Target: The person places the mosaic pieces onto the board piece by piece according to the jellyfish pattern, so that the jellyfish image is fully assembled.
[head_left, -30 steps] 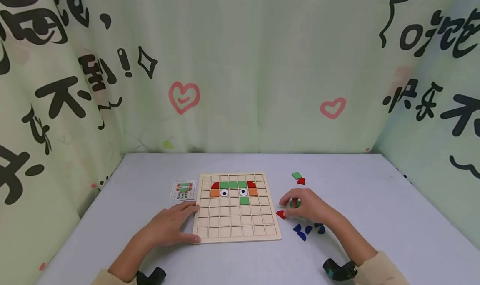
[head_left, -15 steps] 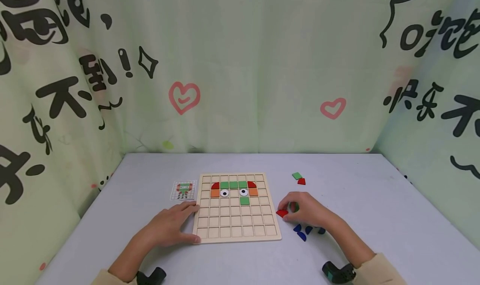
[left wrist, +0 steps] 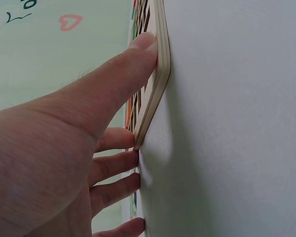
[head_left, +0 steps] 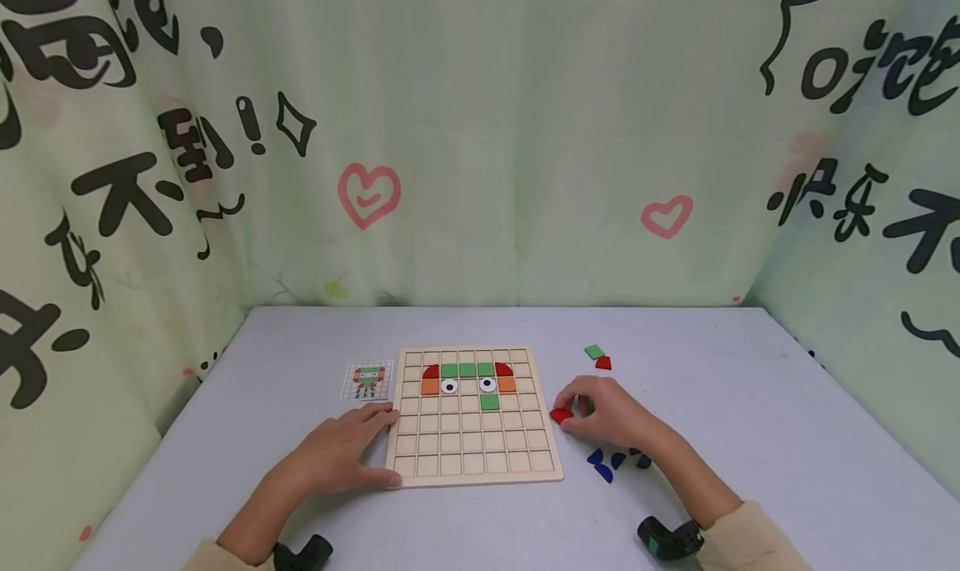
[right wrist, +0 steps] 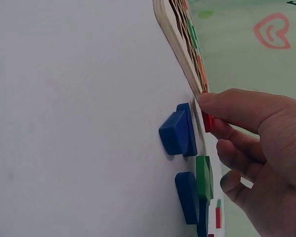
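Note:
My right hand [head_left: 611, 408] pinches a red fan-shaped piece [head_left: 559, 416] between thumb and fingertips, just off the right edge of the wooden grid board [head_left: 450, 463]. In the right wrist view the red piece [right wrist: 207, 122] shows under the thumb, overlapping the board's edge. My left hand [head_left: 348, 446] rests at the board's left side, thumb over the near left corner and straight fingers along the edge. On the board's upper rows sit green squares [head_left: 489, 403], orange squares [head_left: 430, 386], two eye pieces [head_left: 448, 386] and two red rounded pieces [head_left: 503, 370].
A small picture card [head_left: 367, 381] lies left of the board. Several blue half-round pieces [head_left: 603, 473] lie near my right wrist, with a green piece [right wrist: 203, 177] beside them. Farther back are a green square [head_left: 594, 352] and a red piece [head_left: 603, 363]. A curtain [head_left: 517, 137] surrounds the table.
My right hand has closed its pinch on the red piece and shifted it slightly away from me and leftward, closer to the board. The left hand and board have stayed still.

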Demonstrator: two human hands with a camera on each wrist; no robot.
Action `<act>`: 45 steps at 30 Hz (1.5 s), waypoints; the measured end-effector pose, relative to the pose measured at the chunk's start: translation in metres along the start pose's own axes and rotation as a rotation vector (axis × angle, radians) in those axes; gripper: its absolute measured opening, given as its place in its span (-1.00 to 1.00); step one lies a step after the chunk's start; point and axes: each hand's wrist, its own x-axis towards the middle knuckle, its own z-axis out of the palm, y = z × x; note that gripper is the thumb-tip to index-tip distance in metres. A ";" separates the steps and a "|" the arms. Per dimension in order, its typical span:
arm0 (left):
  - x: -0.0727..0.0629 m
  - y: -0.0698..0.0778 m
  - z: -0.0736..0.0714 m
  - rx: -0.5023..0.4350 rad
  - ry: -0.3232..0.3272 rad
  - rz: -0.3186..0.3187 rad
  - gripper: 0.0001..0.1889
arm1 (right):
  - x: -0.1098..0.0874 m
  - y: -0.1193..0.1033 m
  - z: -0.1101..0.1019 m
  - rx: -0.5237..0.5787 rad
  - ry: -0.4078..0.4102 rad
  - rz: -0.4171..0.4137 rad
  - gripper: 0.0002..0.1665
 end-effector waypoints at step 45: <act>0.000 0.001 -0.001 0.001 -0.004 -0.006 -0.08 | 0.017 -0.011 0.004 0.080 -0.086 -0.107 -0.75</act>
